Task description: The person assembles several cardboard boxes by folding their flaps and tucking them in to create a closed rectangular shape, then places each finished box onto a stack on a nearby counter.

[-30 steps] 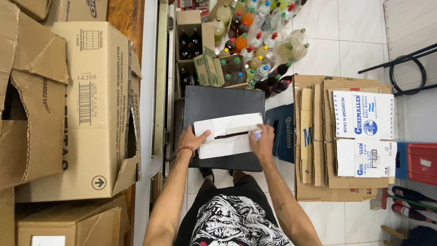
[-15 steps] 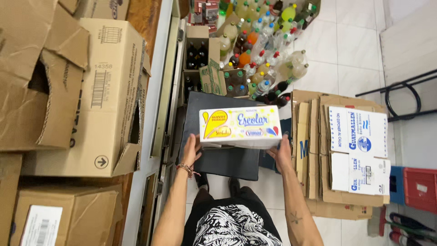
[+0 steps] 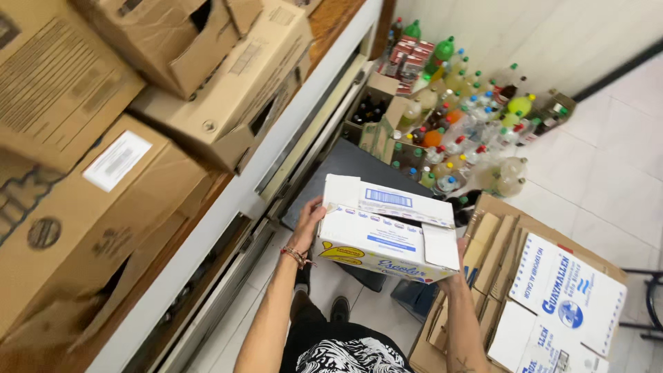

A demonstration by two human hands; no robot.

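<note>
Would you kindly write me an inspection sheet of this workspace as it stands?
Surface: white tiled floor; dark case beneath the box.
Job's things: white carton, held up off the case, flaps closed.
Clutter: flattened cartons at right; bottles on floor.
Grippers: left hand and right hand grip the carton's opposite ends.
Cables: nothing seen.
Surroundings: brown boxes on a shelf at left.

White printed carton (image 3: 387, 238), tilted, held aloft
</note>
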